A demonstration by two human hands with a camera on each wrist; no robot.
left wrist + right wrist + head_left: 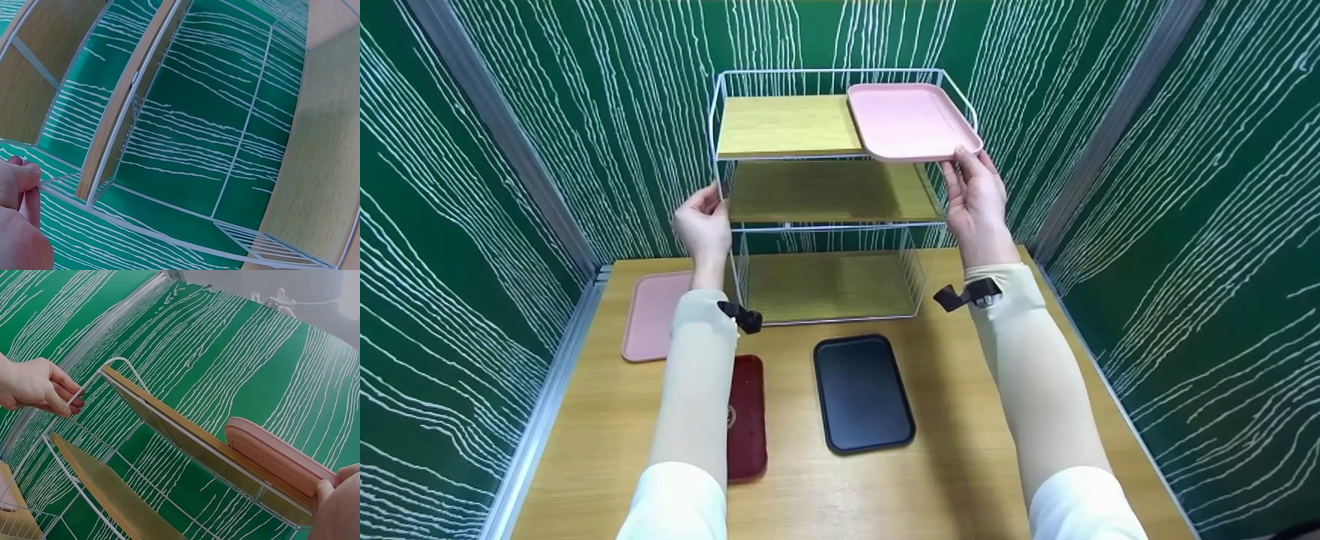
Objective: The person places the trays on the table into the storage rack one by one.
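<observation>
A white wire rack [825, 228] with three wooden shelves stands at the back of the table. On the right half of its top shelf [787, 126] lies a pink tray [911, 120], its front edge reaching over the shelf's front. My right hand [979, 199] pinches that tray's front right corner, thumb on the rim and fingers below. In the right wrist view the tray [275, 453] rests along the shelf board. My left hand [705, 225] grips the rack's left front upright between thumb and fingers, at about middle-shelf height.
A second pink tray [649, 319] lies on the table [585, 420] left of the rack, partly behind my left forearm. A dark red tray [748, 420] is also partly covered by that arm. In front of the rack lies a black tray [864, 394]. Green walls [1207, 187] enclose the sides and back.
</observation>
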